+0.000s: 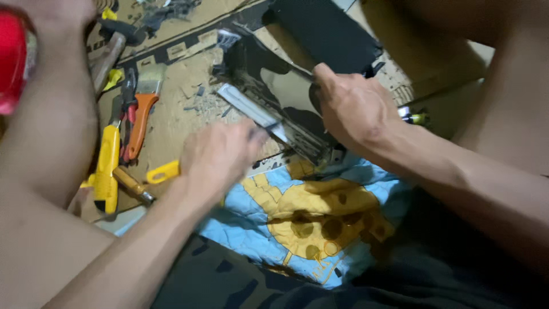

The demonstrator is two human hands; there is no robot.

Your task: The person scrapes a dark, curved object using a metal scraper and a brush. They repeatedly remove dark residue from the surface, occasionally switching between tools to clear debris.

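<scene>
Head view shows your right hand (351, 106) gripping the grimy black plastic housing (269, 86); your blurred left hand (220, 154) pinches its pale metal strip (251, 109).

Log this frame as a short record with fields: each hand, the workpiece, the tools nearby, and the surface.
left hand: blurred, at the near end of a light metal strip; grip unclear
right hand: pressed on a dark, worn workpiece
workpiece: black, scuffed, lying on cardboard with debris around it
tools at left: paintbrush with orange handle, yellow-handled tool, hammer
lap: blue and yellow printed cloth
upper left: red object, partly out of frame
</scene>
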